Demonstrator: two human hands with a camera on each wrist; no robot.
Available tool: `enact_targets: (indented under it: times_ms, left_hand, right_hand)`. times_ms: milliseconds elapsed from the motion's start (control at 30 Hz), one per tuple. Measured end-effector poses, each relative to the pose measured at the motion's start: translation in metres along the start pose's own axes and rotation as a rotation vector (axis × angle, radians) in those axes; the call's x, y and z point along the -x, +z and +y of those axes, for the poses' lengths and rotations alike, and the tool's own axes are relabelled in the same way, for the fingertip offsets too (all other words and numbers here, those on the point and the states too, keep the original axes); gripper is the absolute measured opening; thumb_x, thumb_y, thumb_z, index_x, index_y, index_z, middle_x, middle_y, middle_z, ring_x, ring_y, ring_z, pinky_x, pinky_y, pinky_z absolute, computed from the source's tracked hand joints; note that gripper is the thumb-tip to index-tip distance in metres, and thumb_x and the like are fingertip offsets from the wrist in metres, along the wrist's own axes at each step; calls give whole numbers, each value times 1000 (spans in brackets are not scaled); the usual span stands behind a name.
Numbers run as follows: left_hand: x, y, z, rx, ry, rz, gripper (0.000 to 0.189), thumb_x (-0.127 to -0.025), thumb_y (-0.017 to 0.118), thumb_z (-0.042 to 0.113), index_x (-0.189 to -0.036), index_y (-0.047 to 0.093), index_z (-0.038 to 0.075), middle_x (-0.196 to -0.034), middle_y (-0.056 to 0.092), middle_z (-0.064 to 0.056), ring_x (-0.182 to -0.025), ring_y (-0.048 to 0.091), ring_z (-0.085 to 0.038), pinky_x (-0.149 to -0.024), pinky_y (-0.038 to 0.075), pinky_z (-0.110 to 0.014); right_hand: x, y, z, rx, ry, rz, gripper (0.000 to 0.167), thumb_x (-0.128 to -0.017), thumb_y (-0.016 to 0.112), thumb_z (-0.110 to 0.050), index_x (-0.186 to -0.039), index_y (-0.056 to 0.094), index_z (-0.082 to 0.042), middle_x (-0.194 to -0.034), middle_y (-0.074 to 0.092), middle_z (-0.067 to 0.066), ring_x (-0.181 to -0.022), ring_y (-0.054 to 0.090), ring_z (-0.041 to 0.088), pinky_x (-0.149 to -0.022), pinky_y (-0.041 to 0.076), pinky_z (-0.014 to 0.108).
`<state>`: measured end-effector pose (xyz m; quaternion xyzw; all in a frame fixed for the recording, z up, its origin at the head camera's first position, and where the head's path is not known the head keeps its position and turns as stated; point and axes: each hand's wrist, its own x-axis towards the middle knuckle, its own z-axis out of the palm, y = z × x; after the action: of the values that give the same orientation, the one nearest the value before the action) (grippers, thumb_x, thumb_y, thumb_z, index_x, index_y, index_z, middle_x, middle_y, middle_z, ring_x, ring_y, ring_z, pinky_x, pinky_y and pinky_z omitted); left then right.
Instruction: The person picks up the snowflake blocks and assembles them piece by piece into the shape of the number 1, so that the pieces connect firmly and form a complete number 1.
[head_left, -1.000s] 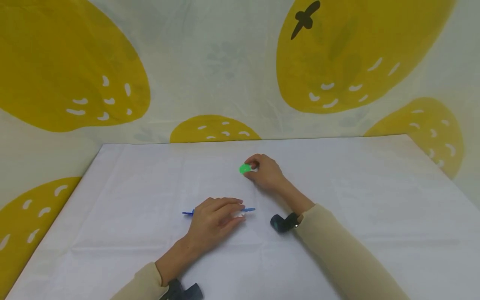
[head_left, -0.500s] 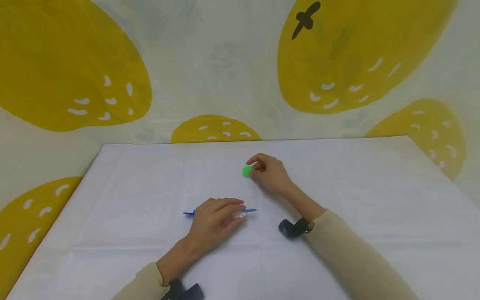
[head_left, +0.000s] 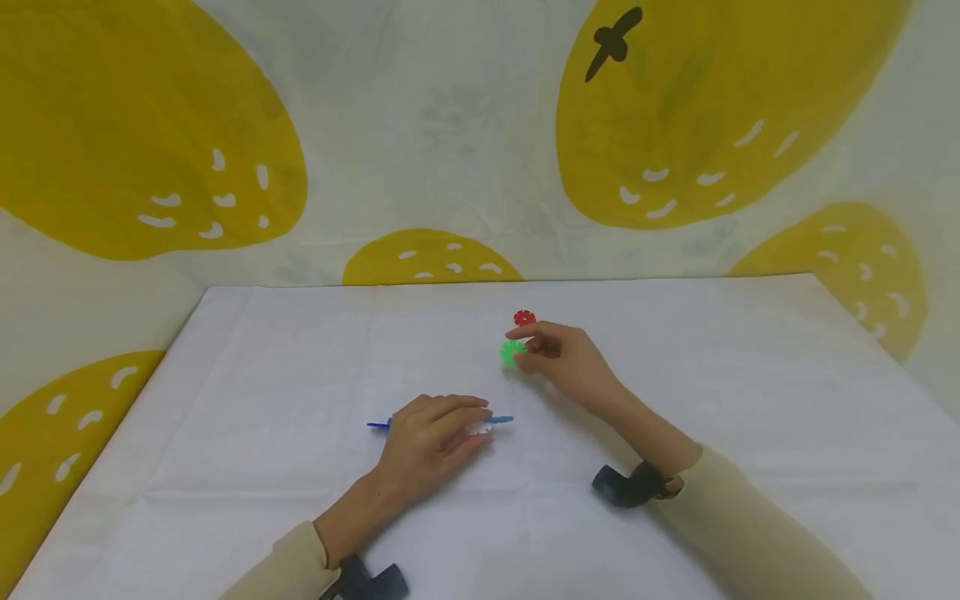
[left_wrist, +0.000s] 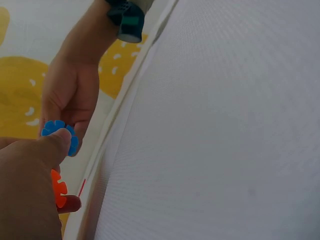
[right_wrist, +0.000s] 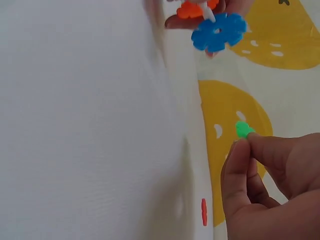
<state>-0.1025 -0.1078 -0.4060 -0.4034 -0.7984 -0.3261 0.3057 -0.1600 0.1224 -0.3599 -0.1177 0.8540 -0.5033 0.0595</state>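
My left hand (head_left: 429, 437) grips a small chain of notched plastic discs above the white table. In the right wrist view, a blue disc (right_wrist: 231, 29), a white piece (right_wrist: 207, 12) and an orange disc (right_wrist: 188, 10) show joined together. A dark blue edge (head_left: 378, 426) sticks out left of this hand in the head view; its palm side is hidden. Between thumb and fingers, my right hand (head_left: 572, 362) pinches a bright green notched disc (head_left: 512, 354), farther back and right of the chain.
A red notched disc (head_left: 525, 316) lies flat on the white tabletop (head_left: 262, 375), just beyond my right fingers. Behind the table's far edge hangs a pale cloth (head_left: 450, 150) with big yellow fruit shapes. Each wrist carries a black camera (head_left: 626, 486).
My right hand has moved right and nearer to me with the green disc. The red disc, hidden before, now shows behind it. My left hand has barely moved.
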Motion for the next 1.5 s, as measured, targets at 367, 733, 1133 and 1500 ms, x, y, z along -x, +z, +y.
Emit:
enact_targets:
  times_ms: [367,733,1133,1500]
  left_hand:
    - [-1,3,0,11,-6,0,27,-75,81,20,-100,73,13,-101,70,2,-79,65,-10,-67,46,-22]
    - [-1,6,0,15,7,9,27,-75,81,20,-99,73,13,-101,70,2,-79,64,-10,-66,46,-23]
    - [-2,5,1,19,0,-2,27,-77,80,20,-101,73,12,-102,70,1,-82,65,-12,-67,47,-24]
    - [0,2,1,17,-11,-8,28,-75,81,19,-101,73,12,-102,70,2,-80,65,-12,-66,47,-24]
  right_hand:
    - [28,-2,3,-123,114,-57,35,-89,69,-20,-124,64,-18,-92,61,11,-82,68,21,-79,53,29]
    - [52,-4,9,-139,128,-83,32,-89,68,-29,-121,64,-24,-81,65,9,-78,64,23,-79,51,32]
    - [65,1,16,-192,113,-110,36,-89,69,-27,-123,63,-18,-77,63,11,-74,63,25,-75,51,27]
    - [65,9,20,-328,112,-141,38,-87,71,-21,-124,63,-12,-81,62,17,-76,64,30,-75,53,30]
